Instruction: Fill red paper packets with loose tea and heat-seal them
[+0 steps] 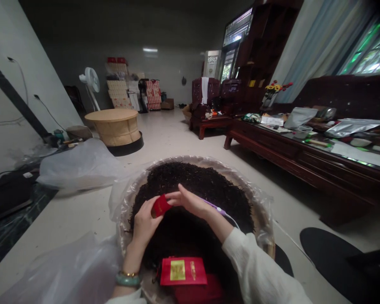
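My left hand (pixel 145 224) is closed around a small red packet (pixel 161 206), held tilted above a heap of dark, dry tea leaves (pixel 190 175). From the right, my right hand (pixel 191 202) reaches to the packet's edge; its fingers are stretched out against it and the thumb points up, apart. Behind the right wrist, a thin purple tool (pixel 217 207) with a white cord is partly hidden. Closer to me, a red pouch (pixel 183 271) with a yellow-green label lies above a darker red thing that I cannot make out.
Plastic sheeting lines the round basket (pixel 126 207) that holds the leaves. Clear plastic bags (pixel 79 164) lie at the left. A dark wooden table (pixel 272 145) with many items stands at the right, near a black round base (pixel 329 257). A round drum-like table (pixel 112 116) stands beyond.
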The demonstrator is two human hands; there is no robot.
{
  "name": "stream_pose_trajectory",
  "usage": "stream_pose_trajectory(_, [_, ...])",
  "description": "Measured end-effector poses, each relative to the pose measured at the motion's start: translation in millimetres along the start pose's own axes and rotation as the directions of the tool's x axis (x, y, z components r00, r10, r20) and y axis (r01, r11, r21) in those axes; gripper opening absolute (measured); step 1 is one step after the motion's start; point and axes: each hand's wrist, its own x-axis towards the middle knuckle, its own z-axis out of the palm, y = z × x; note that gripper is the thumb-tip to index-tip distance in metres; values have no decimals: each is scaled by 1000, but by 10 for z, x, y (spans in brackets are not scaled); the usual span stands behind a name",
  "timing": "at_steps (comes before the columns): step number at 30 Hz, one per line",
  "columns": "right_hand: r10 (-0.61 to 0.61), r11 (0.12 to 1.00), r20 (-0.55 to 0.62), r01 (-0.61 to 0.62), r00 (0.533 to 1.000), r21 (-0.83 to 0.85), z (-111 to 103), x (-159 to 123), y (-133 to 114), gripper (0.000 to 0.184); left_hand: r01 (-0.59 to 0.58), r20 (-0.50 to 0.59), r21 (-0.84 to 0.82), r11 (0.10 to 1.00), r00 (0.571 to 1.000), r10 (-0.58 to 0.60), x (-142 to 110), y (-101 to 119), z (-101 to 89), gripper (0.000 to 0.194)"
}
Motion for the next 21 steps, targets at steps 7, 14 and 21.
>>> stream_pose_trajectory(7, [-189,547,-80,37,979,-836,241,-116,388,88,323,-144,-51,945,934,-327,-21,-156,-184,55])
stream_pose_trajectory(14, [-164,47,88,97,982,-994,415,-35,562,84,335,-153,-70,940,927,-342,-50,-151,-156,60])
stream_pose_trajectory(21, [-145,-106,86,71,986,-992,180,-186,384,42,300,-161,-74,951,938,-308,-63,-137,-117,54])
